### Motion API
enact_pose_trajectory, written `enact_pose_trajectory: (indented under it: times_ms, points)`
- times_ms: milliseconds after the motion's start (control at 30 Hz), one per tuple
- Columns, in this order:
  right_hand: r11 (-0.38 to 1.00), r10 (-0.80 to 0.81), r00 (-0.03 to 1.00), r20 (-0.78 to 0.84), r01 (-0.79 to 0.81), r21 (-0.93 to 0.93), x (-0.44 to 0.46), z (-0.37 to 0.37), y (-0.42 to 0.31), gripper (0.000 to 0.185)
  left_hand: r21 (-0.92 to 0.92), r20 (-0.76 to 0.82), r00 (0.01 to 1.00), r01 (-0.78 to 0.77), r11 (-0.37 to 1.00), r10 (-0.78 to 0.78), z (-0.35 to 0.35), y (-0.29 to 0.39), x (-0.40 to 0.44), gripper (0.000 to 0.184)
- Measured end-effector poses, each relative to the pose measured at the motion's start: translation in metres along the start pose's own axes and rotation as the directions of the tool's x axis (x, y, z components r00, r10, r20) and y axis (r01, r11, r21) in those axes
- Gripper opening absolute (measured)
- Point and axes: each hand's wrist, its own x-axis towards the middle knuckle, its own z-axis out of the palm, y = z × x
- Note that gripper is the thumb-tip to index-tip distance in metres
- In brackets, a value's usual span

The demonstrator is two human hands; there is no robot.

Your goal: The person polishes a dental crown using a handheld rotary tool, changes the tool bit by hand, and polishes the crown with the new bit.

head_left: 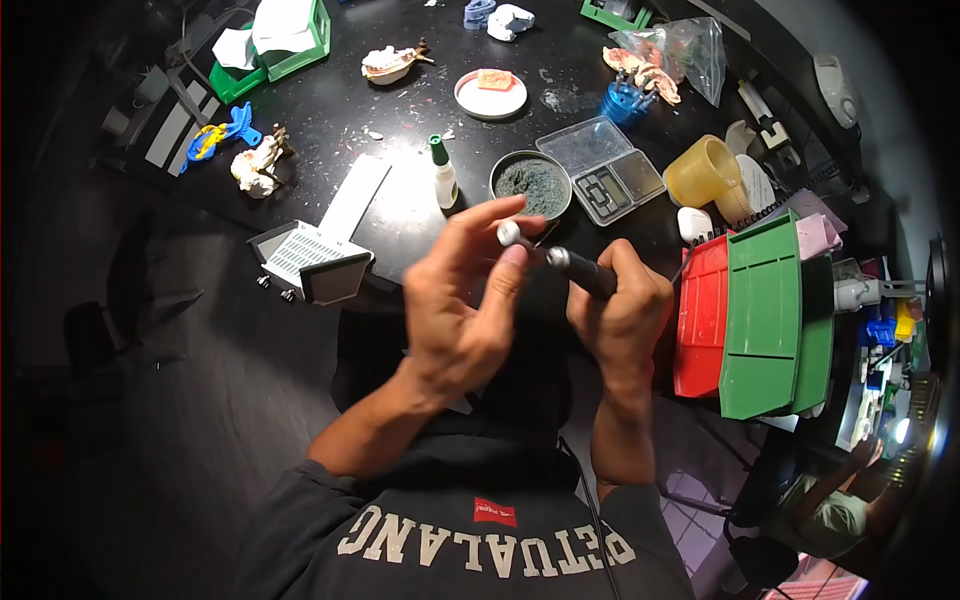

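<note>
My left hand [460, 300] is in the middle, its thumb and fingers closed around a small metallic piece with a round pale end [509, 233]. To its right, my right hand [622, 305] grips a dark cylindrical handpiece [583, 272] with a silver tip that points toward the left hand. The tip and the small piece are close together; whether a thin dark rod between them joins the two is hard to tell. Just beyond the hands are a round tin of dark grit [533, 182], a small bottle with a green cap [444, 175] and a digital scale [612, 190].
Red [703, 310] and green bins [762, 320] stand at the right, beside a yellow cup [700, 172]. A white dish [490, 97] lies farther back. At the left is a grey-white perforated stand [318, 262]. Another person [835, 510] sits at the lower right.
</note>
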Motion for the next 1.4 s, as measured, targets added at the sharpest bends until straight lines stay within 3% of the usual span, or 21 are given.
enact_pose_trajectory:
  times_ms: [100,200,233,333,367,433,533,667,833,900,1033,1167,1400]
  points:
    - [0.999,0.041,0.999,0.004,-0.041,-0.031,0.003,0.006,0.0,0.023,-0.112,-0.023,0.988,-0.155,0.982,0.153,0.017,-0.009,0.003,0.036]
    - [0.999,0.021,1.0,0.018,-0.02,-0.048,0.001,0.003,0.001,0.022,-0.203,-0.009,0.998,-0.055,0.978,0.055,0.015,-0.007,0.01,0.024]
    - [0.999,0.003,1.0,0.026,-0.001,-0.051,0.002,0.003,0.001,0.022,-0.142,-0.018,0.999,-0.044,0.989,0.041,0.008,-0.008,0.014,0.025]
    - [0.993,0.036,0.998,0.057,-0.029,-0.116,-0.001,0.002,0.005,0.021,-0.154,-0.282,0.956,-0.123,0.98,0.076,-0.005,-0.013,0.03,0.031]
    - [0.994,0.05,0.998,0.039,-0.046,-0.101,-0.002,0.002,0.006,0.021,0.134,-0.192,0.973,-0.106,0.985,0.13,-0.017,-0.012,0.033,0.028]
    - [0.995,0.077,0.997,0.01,-0.076,-0.07,-0.001,0.001,0.007,0.021,0.65,0.017,0.989,-0.124,0.75,0.149,-0.038,-0.011,0.036,0.022]
    - [0.995,0.104,0.995,-0.001,-0.104,0.002,-0.002,0.0,0.006,0.021,0.876,0.069,0.995,-0.093,0.474,0.069,-0.044,-0.019,0.035,0.016]
    - [0.984,0.138,0.989,-0.051,-0.131,0.12,-0.002,-0.005,0.005,0.021,0.914,0.079,0.997,-0.074,0.399,0.005,-0.044,-0.017,0.04,0.017]
    - [0.965,0.192,0.975,-0.109,-0.167,0.204,-0.005,-0.005,0.006,0.025,0.876,0.05,0.973,-0.151,0.458,0.224,-0.028,-0.017,0.032,0.008]
    - [0.96,0.187,0.972,-0.146,-0.149,0.237,-0.006,-0.005,0.006,0.027,0.857,0.092,0.985,-0.154,0.492,0.147,-0.009,-0.017,0.024,0.008]
    - [0.966,0.165,0.974,-0.155,-0.129,0.224,-0.007,-0.006,0.008,0.027,0.933,0.11,0.994,-0.105,0.345,0.003,0.02,-0.035,0.034,0.014]
    - [0.967,0.144,0.977,-0.159,-0.105,0.233,-0.009,-0.007,0.011,0.026,0.954,0.124,0.992,-0.112,0.277,-0.025,0.021,-0.035,0.035,0.013]
    - [0.955,0.159,0.978,-0.134,-0.117,0.273,-0.01,-0.006,0.008,0.024,0.92,0.252,0.966,-0.224,0.322,-0.049,0.017,-0.021,0.023,0.013]
